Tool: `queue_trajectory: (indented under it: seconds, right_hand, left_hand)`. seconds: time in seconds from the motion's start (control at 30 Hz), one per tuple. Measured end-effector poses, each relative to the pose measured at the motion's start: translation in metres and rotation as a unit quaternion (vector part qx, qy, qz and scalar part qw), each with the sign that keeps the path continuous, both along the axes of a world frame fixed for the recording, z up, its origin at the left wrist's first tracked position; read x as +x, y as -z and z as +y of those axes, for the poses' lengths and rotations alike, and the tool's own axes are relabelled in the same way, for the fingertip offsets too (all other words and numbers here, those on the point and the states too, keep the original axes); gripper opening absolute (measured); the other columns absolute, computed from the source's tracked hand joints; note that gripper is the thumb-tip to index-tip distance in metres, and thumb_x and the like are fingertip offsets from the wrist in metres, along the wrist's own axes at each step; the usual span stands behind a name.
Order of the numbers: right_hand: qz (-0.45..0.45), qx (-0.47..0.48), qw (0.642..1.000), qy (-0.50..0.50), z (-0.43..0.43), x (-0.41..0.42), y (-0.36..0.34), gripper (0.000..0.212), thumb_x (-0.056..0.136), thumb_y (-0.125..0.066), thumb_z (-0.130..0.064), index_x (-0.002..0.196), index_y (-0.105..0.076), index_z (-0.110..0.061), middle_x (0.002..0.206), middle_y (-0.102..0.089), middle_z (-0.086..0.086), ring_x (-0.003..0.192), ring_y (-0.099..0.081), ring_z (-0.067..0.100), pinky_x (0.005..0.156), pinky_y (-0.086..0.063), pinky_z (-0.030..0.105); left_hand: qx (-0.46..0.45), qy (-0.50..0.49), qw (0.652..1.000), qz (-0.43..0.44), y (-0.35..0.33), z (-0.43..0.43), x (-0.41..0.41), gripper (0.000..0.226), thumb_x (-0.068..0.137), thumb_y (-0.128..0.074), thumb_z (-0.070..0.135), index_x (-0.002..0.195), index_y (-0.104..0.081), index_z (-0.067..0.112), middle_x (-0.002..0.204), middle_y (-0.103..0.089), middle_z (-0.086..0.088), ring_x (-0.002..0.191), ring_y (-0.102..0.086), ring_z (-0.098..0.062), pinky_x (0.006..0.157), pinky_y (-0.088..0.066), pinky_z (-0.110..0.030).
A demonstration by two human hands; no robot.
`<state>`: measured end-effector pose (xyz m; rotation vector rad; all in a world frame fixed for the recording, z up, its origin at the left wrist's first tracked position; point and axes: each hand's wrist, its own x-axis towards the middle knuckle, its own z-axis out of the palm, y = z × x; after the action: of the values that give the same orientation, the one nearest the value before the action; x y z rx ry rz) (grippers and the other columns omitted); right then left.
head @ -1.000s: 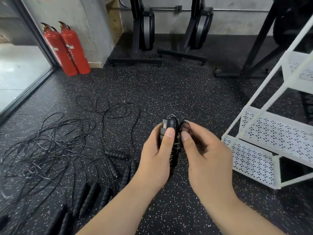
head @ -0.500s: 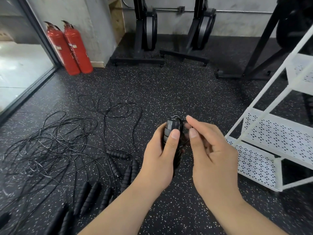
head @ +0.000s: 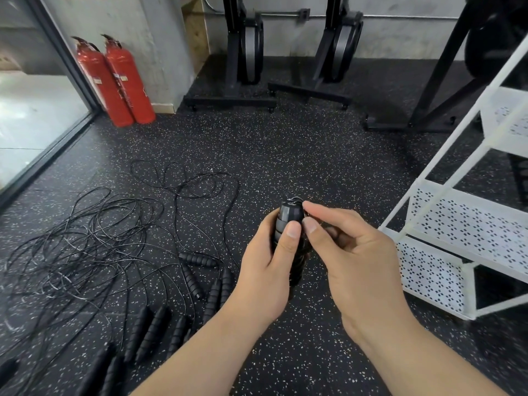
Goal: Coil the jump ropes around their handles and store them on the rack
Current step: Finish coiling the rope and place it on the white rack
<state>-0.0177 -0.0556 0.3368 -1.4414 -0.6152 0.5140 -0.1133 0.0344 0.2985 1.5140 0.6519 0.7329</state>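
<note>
My left hand (head: 268, 264) grips a pair of black jump rope handles (head: 288, 217) upright in front of me, with thin black rope wound around them. My right hand (head: 348, 252) pinches the rope end at the top right of the handles, thumb and forefinger close to the bundle. On the floor to the left lies a tangle of loose black ropes (head: 85, 247) with several black ribbed handles (head: 197, 261) along its near edge. The white perforated metal rack (head: 468, 224) stands at the right, just beyond my right hand.
Two red fire extinguishers (head: 117, 81) stand against the wall at the back left beside a glass door. Black gym machine bases (head: 243, 98) and a dark frame (head: 428, 104) line the back. Speckled black rubber flooring (head: 285, 155) lies between them and me.
My right hand has shifted slightly, its forefinger now reaching over the top of the handles. The bundle sits a little higher and nearer the rack; the view has drifted a bit.
</note>
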Motion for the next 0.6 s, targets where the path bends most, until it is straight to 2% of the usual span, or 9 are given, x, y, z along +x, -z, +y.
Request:
queue_trajectory:
  seconds: [0.1, 0.2, 0.3, 0.47, 0.6]
  right_hand:
    - [0.02, -0.008, 1.0, 0.006, -0.001, 0.001, 0.0, 0.024, 0.094, -0.08, -0.017, 0.108, -0.084, -0.036, 0.111, -0.079, -0.012, 0.099, -0.073, 0.002, 0.092, -0.059, 0.026]
    - [0.033, 0.006, 0.999, 0.016, -0.002, 0.0, 0.002, 0.023, 0.094, -0.079, -0.015, 0.11, -0.084, -0.032, 0.109, -0.081, -0.013, 0.107, -0.075, 0.006, 0.097, -0.058, 0.031]
    - [0.028, 0.024, 0.999, 0.032, -0.003, -0.004, 0.003, 0.023, 0.094, -0.079, -0.014, 0.11, -0.084, -0.03, 0.108, -0.081, -0.009, 0.106, -0.076, 0.011, 0.096, -0.058, 0.033]
    - [0.023, 0.056, 0.997, 0.048, -0.006, -0.01, 0.004, 0.025, 0.093, -0.078, -0.012, 0.112, -0.083, -0.027, 0.108, -0.08, -0.002, 0.105, -0.075, 0.015, 0.093, -0.059, 0.024]
    - [-0.012, 0.055, 0.998, 0.042, -0.007, -0.016, 0.001, 0.025, 0.093, -0.078, -0.01, 0.112, -0.083, -0.025, 0.105, -0.078, -0.001, 0.101, -0.074, 0.013, 0.09, -0.058, 0.02]
  left_hand:
    - [-0.004, -0.004, 1.0, -0.004, -0.001, -0.001, 0.001, 0.05, 0.104, -0.049, 0.051, 0.145, -0.059, 0.024, 0.13, -0.074, 0.013, 0.124, -0.067, -0.003, 0.103, -0.052, -0.021]
    - [-0.007, -0.008, 1.0, -0.008, -0.003, -0.001, 0.002, 0.05, 0.103, -0.049, 0.051, 0.144, -0.06, 0.025, 0.129, -0.074, 0.014, 0.123, -0.067, -0.001, 0.101, -0.051, -0.018]
    - [-0.012, -0.01, 1.0, -0.016, -0.006, -0.001, 0.004, 0.052, 0.103, -0.048, 0.052, 0.144, -0.061, 0.023, 0.13, -0.074, 0.012, 0.124, -0.067, -0.003, 0.104, -0.052, -0.023]
    - [-0.044, -0.005, 0.999, -0.028, -0.009, -0.002, 0.005, 0.05, 0.103, -0.047, 0.053, 0.139, -0.063, 0.022, 0.127, -0.076, 0.007, 0.121, -0.07, -0.008, 0.104, -0.054, -0.03]
    - [-0.05, -0.018, 0.998, -0.038, -0.01, 0.001, 0.004, 0.049, 0.104, -0.046, 0.049, 0.137, -0.065, 0.019, 0.123, -0.077, 0.009, 0.116, -0.071, -0.005, 0.094, -0.053, -0.017]
